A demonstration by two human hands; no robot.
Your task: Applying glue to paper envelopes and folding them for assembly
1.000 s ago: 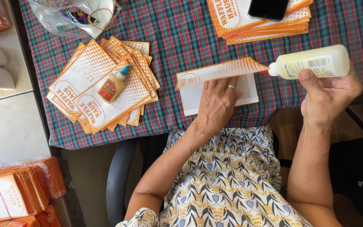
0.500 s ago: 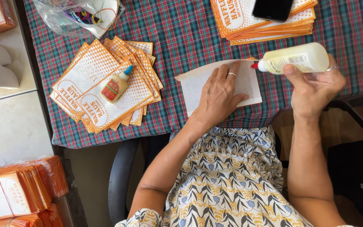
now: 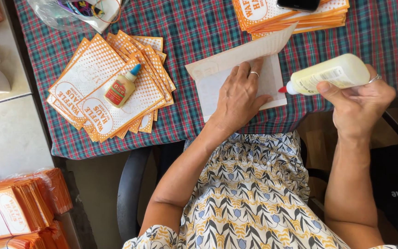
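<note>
Left hand [image 3: 240,94] pressing flat on paper bag [image 3: 217,76] at table [image 3: 199,27] edge. Flap, down a moment ago, now lifting. Right hand [image 3: 358,99] gripping glue bottle [image 3: 330,74], nozzle nearing bag edge.

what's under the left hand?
The left hand presses flat on a white paper bag lying on the plaid tablecloth, its top flap folded up. The paper directly beneath the palm is hidden.
</note>
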